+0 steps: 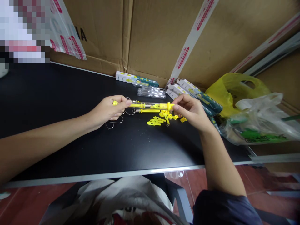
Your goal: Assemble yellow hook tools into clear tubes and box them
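A clear tube with yellow fittings (154, 106) is held level above the black table, between my two hands. My left hand (111, 107) pinches its left end, where a yellow knob sticks out past the fingers. At the other end, the thumb and fingers of my right hand (189, 109) close on the yellow end piece. Below the tube lie a yellow rod (150, 111), several flat yellow strips (154, 121) and several small yellow caps (167, 113). Thin bent metal wires (117, 122) rest beside my left hand, partly hidden by it.
Behind my hands are several clear tubes (151, 92), a long printed box (137, 79) and more printed boxes (197, 92). Yellow (225, 90) and clear plastic bags (264, 122) crowd the right side. Large cardboard boxes (154, 37) stand along the back of the black table (131, 150).
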A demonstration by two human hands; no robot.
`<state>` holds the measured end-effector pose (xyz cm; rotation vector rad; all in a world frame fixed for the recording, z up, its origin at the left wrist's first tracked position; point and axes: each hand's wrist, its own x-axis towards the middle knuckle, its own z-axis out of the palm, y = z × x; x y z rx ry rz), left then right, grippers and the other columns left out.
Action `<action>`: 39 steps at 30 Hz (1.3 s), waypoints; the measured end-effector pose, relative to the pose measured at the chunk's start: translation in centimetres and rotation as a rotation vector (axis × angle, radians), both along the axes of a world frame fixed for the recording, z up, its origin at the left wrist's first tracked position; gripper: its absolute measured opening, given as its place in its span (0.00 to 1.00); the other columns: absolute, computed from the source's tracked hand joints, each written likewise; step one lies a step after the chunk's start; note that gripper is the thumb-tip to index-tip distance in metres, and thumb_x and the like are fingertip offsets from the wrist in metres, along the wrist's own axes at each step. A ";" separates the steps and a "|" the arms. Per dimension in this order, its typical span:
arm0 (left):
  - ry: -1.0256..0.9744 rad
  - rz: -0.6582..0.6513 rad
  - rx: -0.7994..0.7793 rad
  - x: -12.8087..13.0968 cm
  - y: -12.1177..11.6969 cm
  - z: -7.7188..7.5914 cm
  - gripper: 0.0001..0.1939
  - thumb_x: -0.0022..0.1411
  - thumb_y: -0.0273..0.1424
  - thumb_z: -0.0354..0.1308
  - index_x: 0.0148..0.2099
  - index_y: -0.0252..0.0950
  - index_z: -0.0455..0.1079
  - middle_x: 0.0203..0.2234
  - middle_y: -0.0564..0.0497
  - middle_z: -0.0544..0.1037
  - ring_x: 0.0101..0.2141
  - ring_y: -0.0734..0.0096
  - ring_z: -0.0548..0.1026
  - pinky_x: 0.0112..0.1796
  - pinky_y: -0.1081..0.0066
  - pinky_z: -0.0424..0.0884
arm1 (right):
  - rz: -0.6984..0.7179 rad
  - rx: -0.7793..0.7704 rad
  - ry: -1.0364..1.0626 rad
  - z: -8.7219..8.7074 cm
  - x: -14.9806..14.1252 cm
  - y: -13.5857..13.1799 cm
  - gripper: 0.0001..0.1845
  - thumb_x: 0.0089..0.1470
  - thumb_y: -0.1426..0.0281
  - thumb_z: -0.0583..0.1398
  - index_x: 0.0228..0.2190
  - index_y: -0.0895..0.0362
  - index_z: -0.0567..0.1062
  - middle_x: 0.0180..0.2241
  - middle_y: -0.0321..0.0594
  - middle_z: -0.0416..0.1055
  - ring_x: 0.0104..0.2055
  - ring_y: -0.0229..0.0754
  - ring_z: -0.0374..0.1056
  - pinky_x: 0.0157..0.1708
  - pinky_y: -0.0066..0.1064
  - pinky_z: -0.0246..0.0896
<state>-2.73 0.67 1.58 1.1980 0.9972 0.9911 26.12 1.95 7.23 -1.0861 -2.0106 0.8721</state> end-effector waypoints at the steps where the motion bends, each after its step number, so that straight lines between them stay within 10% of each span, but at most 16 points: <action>1: 0.001 0.002 0.000 0.0 0.0 0.1 0.15 0.58 0.38 0.63 0.30 0.35 0.63 0.16 0.62 0.54 0.15 0.87 0.50 0.14 0.84 0.46 | 0.003 0.002 -0.009 -0.1 0.1 0.0 0.17 0.52 0.55 0.65 0.31 0.56 0.71 0.28 0.36 0.70 0.26 0.34 0.63 0.23 0.26 0.58; 39: 0.000 0.020 0.011 0.1 0.0 0.1 0.14 0.59 0.38 0.63 0.31 0.35 0.63 0.16 0.62 0.52 0.15 0.87 0.49 0.15 0.84 0.46 | 0.069 -0.024 -0.078 -0.2 -0.1 -0.4 0.16 0.57 0.54 0.59 0.34 0.54 0.68 0.29 0.35 0.70 0.26 0.35 0.63 0.26 0.27 0.59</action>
